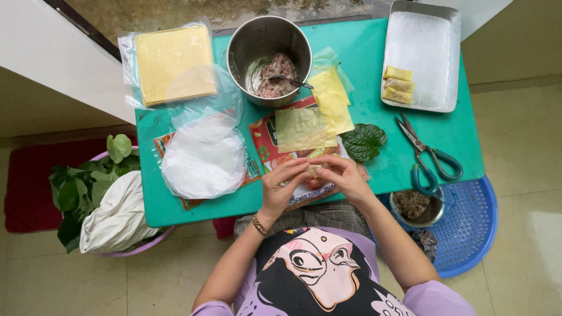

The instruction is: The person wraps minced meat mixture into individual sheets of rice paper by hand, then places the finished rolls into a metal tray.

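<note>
Green desk (374,52): carries everything here.
Left hand (280,186): grip pinched shut on the small roll (316,170).
Right hand (345,177): fingers closed on the same roll, just above the red packet (266,137).
Steel pot (268,58): well behind, spoon inside.

Bare green table (369,55) lies open between the steel pot (268,59) and the tray (421,55) at the far edge, while scissors (430,155) and a leaf (363,141) block the right near corner.
</note>
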